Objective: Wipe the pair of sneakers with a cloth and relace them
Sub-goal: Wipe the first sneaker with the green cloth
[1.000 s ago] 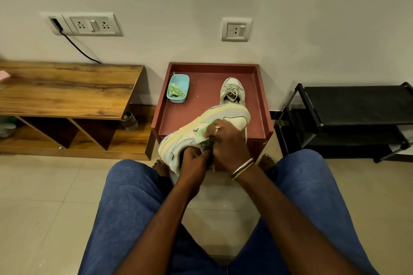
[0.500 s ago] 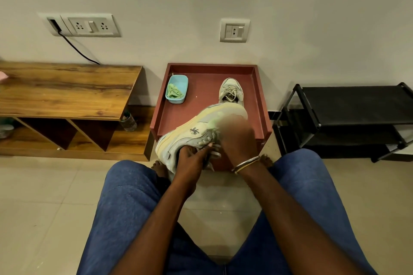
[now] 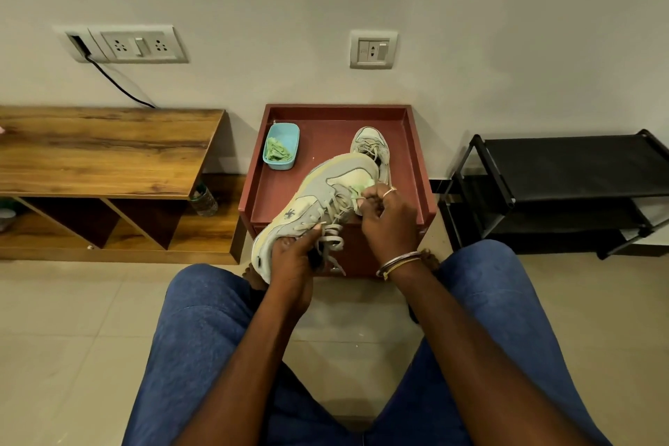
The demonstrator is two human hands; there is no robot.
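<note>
Held sneaker: a pale grey and cream sneaker is hanging in the air over the near edge of the red stand, tilted, with its toe pointing away and to the right and its heel toward the person's left knee. The side with a small dark logo is facing up.
Left hand: the left hand is gripping the heel end of that sneaker, its fingers curling round the collar and its thumb lying on the laces.
Laces: they are sitting threaded across the upper, and loose loops are dangling below the shoe beside the left hand.
Right hand: the right hand is pinching a pale green cloth in curled fingers and pressing it to the upper just beyond the top of the lacing. A ring is showing on one finger and bangles are circling the wrist.
Cloth: only a small fold is peeking out between the fingertips and the shoe.
Second sneaker: the other sneaker is standing upright on the red stand, laced, toe toward the wall, partly hidden behind the toe of the held one.
Blue container: a small blue tub is sitting at the far left of the stand, holding another crumpled green cloth.
Surroundings: a wooden bench is standing to the left with a bottle beside it on its lower shelf, and a black rack is standing to the right.
Person: the person is sitting with knees in blue jeans spread to either side of the stand.
</note>
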